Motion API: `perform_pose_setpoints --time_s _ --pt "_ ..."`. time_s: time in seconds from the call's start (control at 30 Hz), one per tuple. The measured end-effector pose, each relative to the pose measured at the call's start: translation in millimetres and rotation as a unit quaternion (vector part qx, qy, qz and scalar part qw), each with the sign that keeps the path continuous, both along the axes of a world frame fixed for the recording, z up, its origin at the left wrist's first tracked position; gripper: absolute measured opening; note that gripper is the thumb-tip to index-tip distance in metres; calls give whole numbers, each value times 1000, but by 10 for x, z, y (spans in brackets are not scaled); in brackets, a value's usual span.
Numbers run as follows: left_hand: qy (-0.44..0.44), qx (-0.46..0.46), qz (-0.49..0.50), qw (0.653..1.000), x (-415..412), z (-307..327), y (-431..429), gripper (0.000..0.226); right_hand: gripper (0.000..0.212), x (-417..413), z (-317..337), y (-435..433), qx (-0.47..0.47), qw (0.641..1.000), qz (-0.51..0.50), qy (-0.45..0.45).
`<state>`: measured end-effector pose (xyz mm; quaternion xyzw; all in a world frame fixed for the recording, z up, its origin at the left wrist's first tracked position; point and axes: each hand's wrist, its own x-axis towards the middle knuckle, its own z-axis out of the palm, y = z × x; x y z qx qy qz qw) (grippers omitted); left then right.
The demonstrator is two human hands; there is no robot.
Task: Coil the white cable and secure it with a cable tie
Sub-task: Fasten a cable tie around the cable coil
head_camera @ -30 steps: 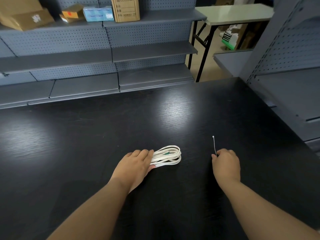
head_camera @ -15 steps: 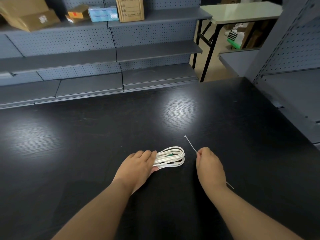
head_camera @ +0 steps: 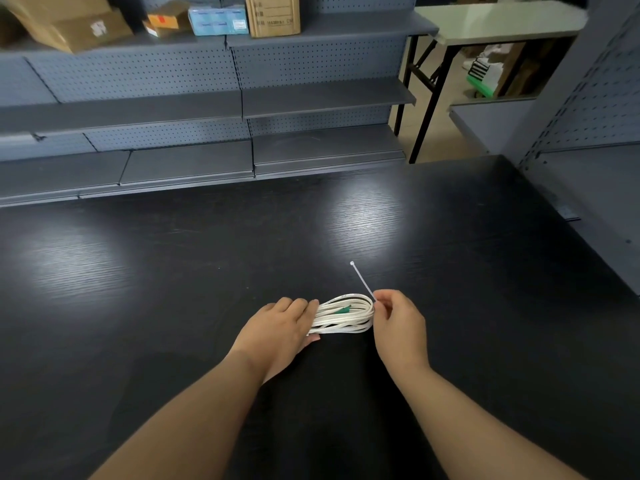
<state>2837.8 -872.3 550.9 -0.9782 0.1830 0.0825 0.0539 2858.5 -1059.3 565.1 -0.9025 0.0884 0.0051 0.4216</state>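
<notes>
The white cable (head_camera: 346, 315) lies coiled in a flat oval bundle on the black table (head_camera: 173, 271), with a small green piece showing inside the loops. My left hand (head_camera: 280, 327) is closed over the coil's left end and holds it down. My right hand (head_camera: 398, 322) sits at the coil's right end and pinches a thin white cable tie (head_camera: 362, 280). The tie sticks up and away from the fingers, its small head at the far tip. The lower part of the tie is hidden by my fingers.
Grey perforated shelving (head_camera: 207, 109) runs along the table's far edge, with cardboard boxes (head_camera: 273, 13) on its top shelf. More grey shelving (head_camera: 595, 188) borders the right side. A folding table (head_camera: 498, 20) stands at the back right.
My right hand has lifted the cable tie off the table and carried it left, from well right of the coil to the coil's right end. My left hand stays on the coil.
</notes>
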Motion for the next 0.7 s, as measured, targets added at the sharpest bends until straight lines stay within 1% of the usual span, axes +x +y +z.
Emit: perform_pose_setpoints --time_s 0.03,0.17,0.3,0.33,0.4,0.43,0.47,0.53,0.7 --pt "-17 -3 -7 1000 8 -32 21 58 23 8 -6 1 8 1000 -6 5" --pt "-37 -37 -9 999 20 -80 27 53 24 30 -14 -2 23 999 -18 18" --pt "-67 -59 -34 995 61 -53 59 36 26 38 -33 -56 37 998 -31 41" --pt "-76 -63 -32 995 66 -30 58 37 26 40 -50 -76 35 998 -35 45" --pt "-44 -82 0 996 55 17 39 49 25 36 -83 -115 27 997 -43 50" --pt "-8 -82 13 997 55 32 34 51 24 30 -95 -131 22 997 -47 53" --pt "7 -81 29 996 57 34 36 50 24 23 -107 -141 20 997 -53 58" --pt "17 -99 59 993 55 58 18 49 23 4 -125 -151 27 995 -65 65" --pt "17 -137 81 987 67 12 22 48 16 -78 -135 -99 45 993 -79 78"
